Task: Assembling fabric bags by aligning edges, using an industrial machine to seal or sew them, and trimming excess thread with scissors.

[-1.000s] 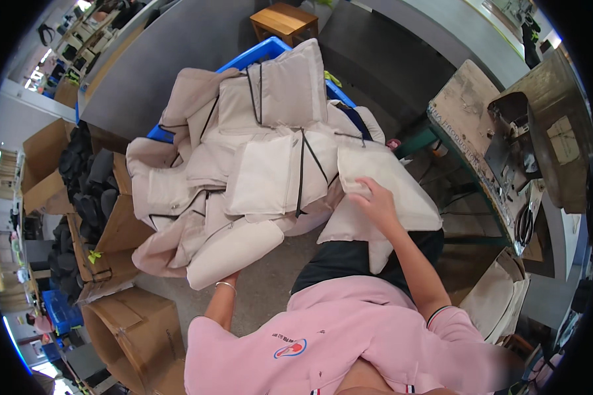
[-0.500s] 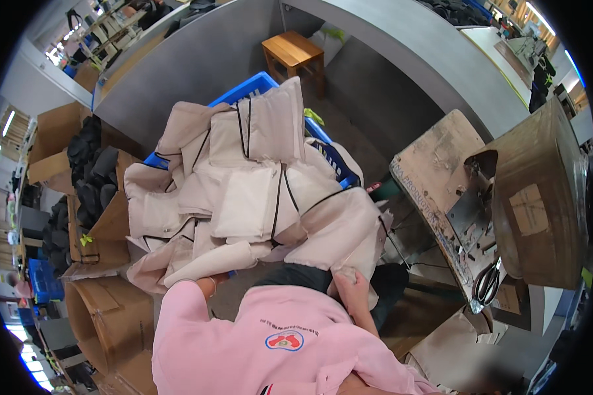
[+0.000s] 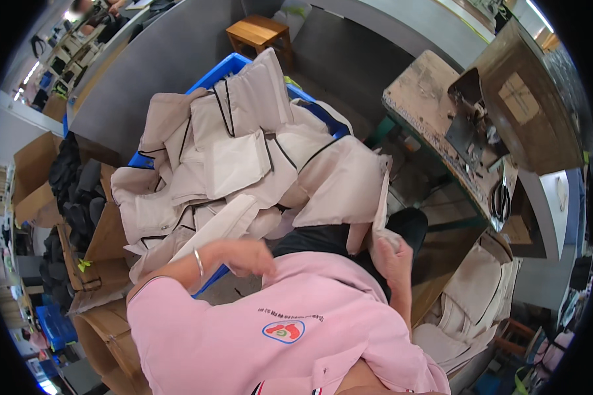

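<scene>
Right there, your right hand [image 3: 394,257] pinches the hanging edge of a beige padded piece [image 3: 339,184], just right of centre frame! Your left hand [image 3: 247,257], lower centre-left, blurs over your pink shirt [image 3: 244,336]; can't tell whether its fingers grip anything.

Your left forearm [image 3: 170,272] angles inward, elbow bent; left hand [image 3: 245,257] back up, fingers [image 3: 266,264] loosely bent, slightly blurred. Your right forearm [image 3: 402,303] points forward, right hand [image 3: 394,255] closed in a firm-looking grip.
</scene>
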`<state>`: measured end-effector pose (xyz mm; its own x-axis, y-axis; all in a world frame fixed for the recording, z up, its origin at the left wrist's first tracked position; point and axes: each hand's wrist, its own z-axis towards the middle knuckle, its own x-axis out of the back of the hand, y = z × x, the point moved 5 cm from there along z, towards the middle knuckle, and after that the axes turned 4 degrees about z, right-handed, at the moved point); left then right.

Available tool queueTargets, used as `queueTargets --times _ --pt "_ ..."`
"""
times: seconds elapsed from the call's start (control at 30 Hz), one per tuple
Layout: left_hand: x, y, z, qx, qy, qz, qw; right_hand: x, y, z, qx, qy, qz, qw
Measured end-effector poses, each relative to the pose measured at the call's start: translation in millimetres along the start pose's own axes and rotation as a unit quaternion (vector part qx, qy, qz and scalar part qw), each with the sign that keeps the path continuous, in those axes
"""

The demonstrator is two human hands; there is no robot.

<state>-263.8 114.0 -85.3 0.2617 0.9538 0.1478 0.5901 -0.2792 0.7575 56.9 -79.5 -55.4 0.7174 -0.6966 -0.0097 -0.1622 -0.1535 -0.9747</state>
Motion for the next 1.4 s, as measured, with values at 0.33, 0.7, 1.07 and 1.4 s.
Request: queueTargets --times 0.33,0.7,1.07,1.4 --pt "205.1 -56.5 89.0 -0.043 0.461 0.364 0.808 126.0 -34.4 -107.3 -0.022 0.252 0.136 0.958" --pt "254.0 -67.1 90.9 -0.004 0.286 0.432 0.855 221.1 32.1 -75.9 0.002 0.368 -0.332 0.869" --pt "202.1 -124.1 95.8 0.072 0.255 0.420 0.868 209.6 44.0 -45.5 -0.031 0.274 -0.359 0.892" --pt "192.4 -118.4 98.3 -0.019 0.194 0.557 0.807 163.9 30.0 -21.0 0.001 0.197 -0.308 0.931"
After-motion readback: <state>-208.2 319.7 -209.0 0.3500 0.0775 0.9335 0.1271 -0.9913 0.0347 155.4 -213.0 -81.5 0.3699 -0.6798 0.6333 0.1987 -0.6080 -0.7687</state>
